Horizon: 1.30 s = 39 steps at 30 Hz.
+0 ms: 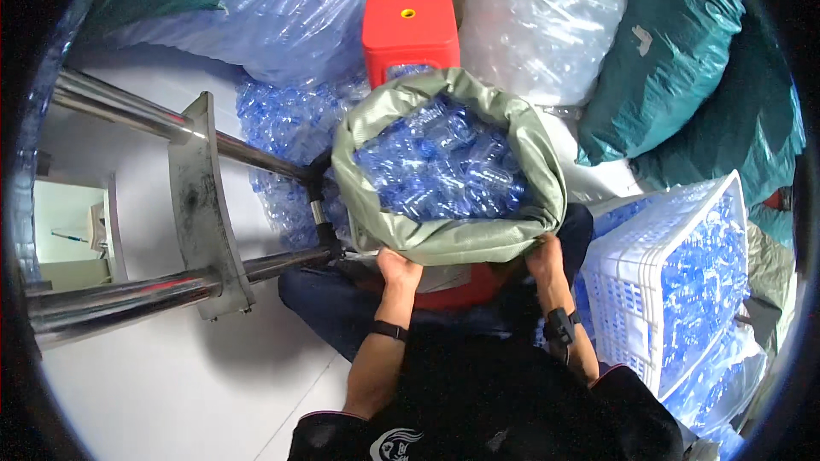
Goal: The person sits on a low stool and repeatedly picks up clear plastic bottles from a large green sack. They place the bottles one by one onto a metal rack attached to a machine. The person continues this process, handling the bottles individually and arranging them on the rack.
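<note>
A green woven sack (465, 243) with a rolled-down rim stands before me between my legs. Small clear bluish plastic pieces (444, 162), bottle-like in shape, fill it close to the rim. At the near left of the rim, my left hand (399, 270) is closed on the sack, its fingertips hidden beneath the fabric. My right hand (545, 259) grips the near right of the rim, its fingers partly covered by the folds. Both forearms reach up from below, a dark band on each wrist.
Just beyond the sack is a red stool (410, 30). A white basket (628, 299) of similar pieces tilts at right. Metal poles with a plate (201, 205) cross the left. More pieces (286, 119) lie on the floor; large clear bags (547, 26) and green bags (666, 60) stand behind.
</note>
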Each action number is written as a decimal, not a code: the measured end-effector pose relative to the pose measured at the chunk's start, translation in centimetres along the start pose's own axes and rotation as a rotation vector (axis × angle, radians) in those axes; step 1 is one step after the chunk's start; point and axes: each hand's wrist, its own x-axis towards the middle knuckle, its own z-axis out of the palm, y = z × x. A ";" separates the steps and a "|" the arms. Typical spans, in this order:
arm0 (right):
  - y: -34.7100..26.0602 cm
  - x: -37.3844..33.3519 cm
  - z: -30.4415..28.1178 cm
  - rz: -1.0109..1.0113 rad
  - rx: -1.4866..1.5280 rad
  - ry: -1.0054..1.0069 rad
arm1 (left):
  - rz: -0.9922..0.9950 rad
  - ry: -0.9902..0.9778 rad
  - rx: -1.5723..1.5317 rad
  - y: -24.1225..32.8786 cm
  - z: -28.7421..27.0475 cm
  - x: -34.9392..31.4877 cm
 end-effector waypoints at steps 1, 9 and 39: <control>0.3 -0.6 -1.2 -0.117 -0.496 0.169 | 0.013 0.181 0.277 -0.1 -0.2 -0.2; 3.8 -4.9 2.0 -0.162 -0.310 0.145 | -0.062 0.271 0.858 0.4 2.6 -5.7; 8.8 -3.2 4.6 0.451 -0.268 0.076 | -0.531 0.234 0.487 3.4 -3.5 -1.7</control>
